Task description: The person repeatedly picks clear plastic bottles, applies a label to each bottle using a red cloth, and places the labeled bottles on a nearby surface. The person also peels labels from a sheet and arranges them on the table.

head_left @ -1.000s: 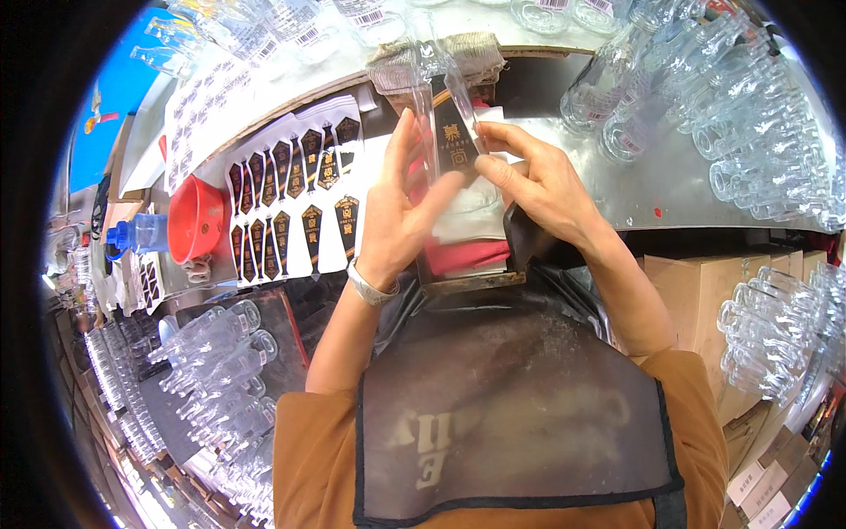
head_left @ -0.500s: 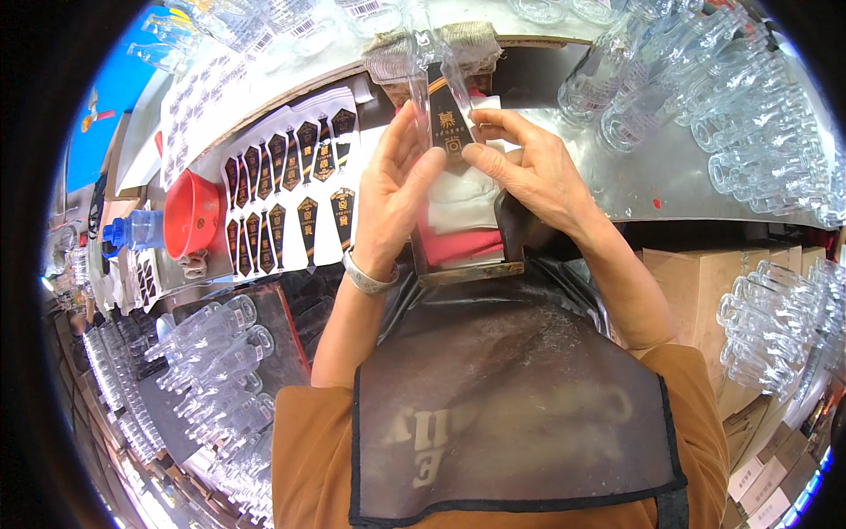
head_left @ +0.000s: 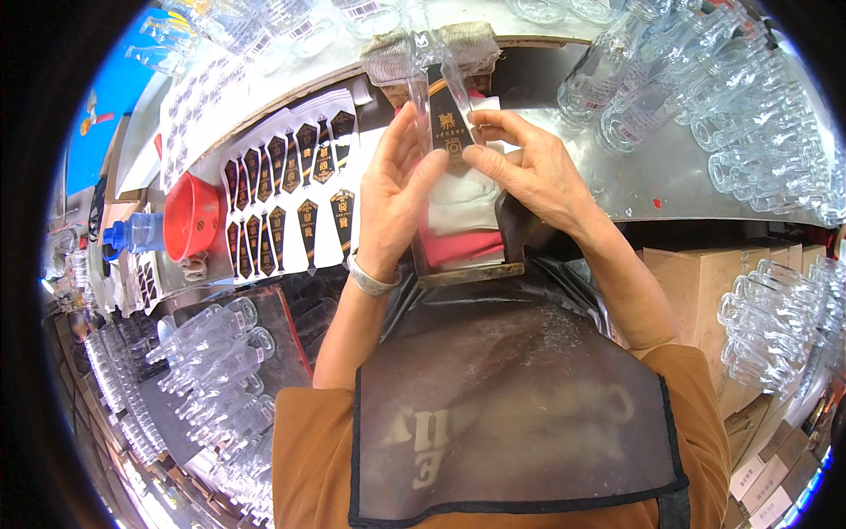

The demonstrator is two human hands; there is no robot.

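Clear bottle (head_left: 456, 99) held between both hands, dark label (head_left: 452, 138) uppermost
Left hand (head_left: 395, 194) cups its left side, right hand (head_left: 539, 169) its right; neck far, over cloth padding (head_left: 386, 62); label sheet (head_left: 293, 253) left

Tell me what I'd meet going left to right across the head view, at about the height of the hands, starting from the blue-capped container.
Blue-capped container, red bowl, sheet of black labels, left hand, clear glass bottle with a black label, right hand, cluster of clear bottles.
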